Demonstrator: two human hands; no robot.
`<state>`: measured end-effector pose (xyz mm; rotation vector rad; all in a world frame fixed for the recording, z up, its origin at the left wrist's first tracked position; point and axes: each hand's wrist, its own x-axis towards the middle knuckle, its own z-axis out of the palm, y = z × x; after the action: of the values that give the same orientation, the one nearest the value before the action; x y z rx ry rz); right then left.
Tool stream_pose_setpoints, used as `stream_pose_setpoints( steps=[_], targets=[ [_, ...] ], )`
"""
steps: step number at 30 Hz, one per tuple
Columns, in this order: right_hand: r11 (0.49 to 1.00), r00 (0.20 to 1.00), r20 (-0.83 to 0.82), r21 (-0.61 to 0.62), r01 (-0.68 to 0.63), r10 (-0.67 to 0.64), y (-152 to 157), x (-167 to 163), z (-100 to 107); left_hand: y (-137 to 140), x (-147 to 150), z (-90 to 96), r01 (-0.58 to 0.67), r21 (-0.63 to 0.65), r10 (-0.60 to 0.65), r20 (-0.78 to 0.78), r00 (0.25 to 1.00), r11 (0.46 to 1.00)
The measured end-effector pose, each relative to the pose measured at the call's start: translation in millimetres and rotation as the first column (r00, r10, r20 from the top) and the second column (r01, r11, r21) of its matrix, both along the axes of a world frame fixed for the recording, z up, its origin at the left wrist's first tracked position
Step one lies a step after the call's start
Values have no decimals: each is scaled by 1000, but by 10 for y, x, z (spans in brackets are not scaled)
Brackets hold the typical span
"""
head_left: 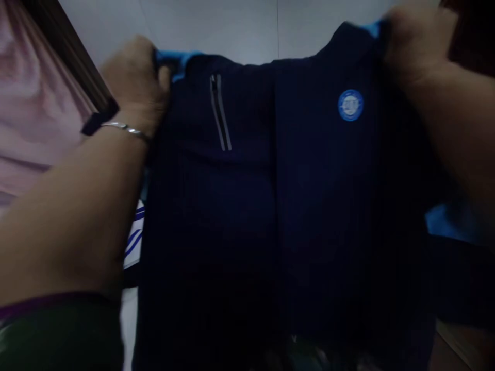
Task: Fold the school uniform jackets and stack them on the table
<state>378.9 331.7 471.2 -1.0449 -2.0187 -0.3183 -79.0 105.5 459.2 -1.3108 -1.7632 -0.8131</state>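
Observation:
A dark navy jacket (232,206) hangs spread between my two raised hands, filling the middle of the view. Its front faces me, with a zipped chest pocket edged in grey on the left and a round blue-and-white badge on the right. Light blue patches show at the shoulders. My left hand (133,77) is closed on the left shoulder, a silver bracelet at its wrist. Gripping the other shoulder, higher up, is my right hand (417,46), blurred by motion, with its fingertips partly hidden. The jacket's lower part fades into shadow.
Pink cloth (34,103) drapes at the far left beside a dark brown strip. A pale panelled wall (240,31) stands behind. White material with blue stripes (134,239) peeks out past the jacket's left edge. At the upper right corner is something dark reddish-brown (474,36).

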Motion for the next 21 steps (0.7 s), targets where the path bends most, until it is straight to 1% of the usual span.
stream_pose_setpoints(
  steps=[2, 4, 5, 6, 7, 8, 9, 10, 11, 12, 13, 14, 15, 16, 18, 19, 21],
  targets=[
    [988, 990, 18, 77, 136, -138, 181, -526, -336, 580, 108, -313, -54, -102, 66, 120, 991, 993],
    [987, 988, 1, 29, 156, -156, 308, -1049, -769, 1123, 183, -764, -21, -156, 50, 179, 983, 988],
    [995, 995, -3, -23, 97, -97, 319, -1263, -1022, 1325, 213, -1039, 27, -199, 14, 205, 979, 980],
    [996, 999, 19, -80, -35, 37, 287, -1429, -1302, 1455, 242, -1342, 112, -258, -59, 204, 977, 960],
    [982, 984, 88, -119, -145, 156, 212, -1536, -1610, 1507, 270, -1669, 197, -316, -140, 193, 971, 928],
    [962, 959, 148, -166, -217, 241, 101, -1582, -1945, 1479, 296, -2011, 288, -392, -236, 176, 956, 874],
    [935, 925, 204, -222, -275, 321, -39, -1569, -2299, 1377, 318, -2361, 363, -479, -320, 172, 932, 800],
    [905, 886, 250, -280, -319, 390, -195, -1503, -2665, 1214, 334, -2706, 408, -546, -369, 187, 911, 732],
    [871, 846, 282, -344, -351, 452, -357, -1393, -3027, 1005, 340, -3035, 432, -596, -381, 218, 899, 677],
    [822, 812, 286, -440, -361, 509, -513, -1251, -3374, 768, 337, -3338, 439, -633, -356, 263, 897, 637],
    [779, 801, 275, -529, -336, 532, -658, -1089, -3690, 517, 324, -3605, 442, -664, -310, 315, 897, 604],
    [741, 800, 261, -598, -305, 540, -785, -917, -3966, 267, 304, -3830, 446, -685, -265, 360, 895, 576],
    [719, 812, 245, -637, -277, 529, -896, -746, -4196, 27, 278, -4010, 446, -698, -218, 396, 892, 560],
    [711, 829, 231, -656, -254, 510, -991, -583, -4377, -194, 251, -4147, 437, -699, -167, 422, 891, 566],
    [713, 870, 193, -665, -224, 454, -1154, -290, -4611, -568, 200, -4309, 404, -681, -79, 455, 887, 610],
    [720, 894, 166, -661, -213, 416, -1230, -163, -4679, -720, 181, -4346, 378, -669, -35, 466, 884, 640],
    [743, 939, 103, -643, -188, 327, -1382, 67, -4762, -958, 161, -4363, 307, -653, 75, 489, 869, 693]
  ],
)
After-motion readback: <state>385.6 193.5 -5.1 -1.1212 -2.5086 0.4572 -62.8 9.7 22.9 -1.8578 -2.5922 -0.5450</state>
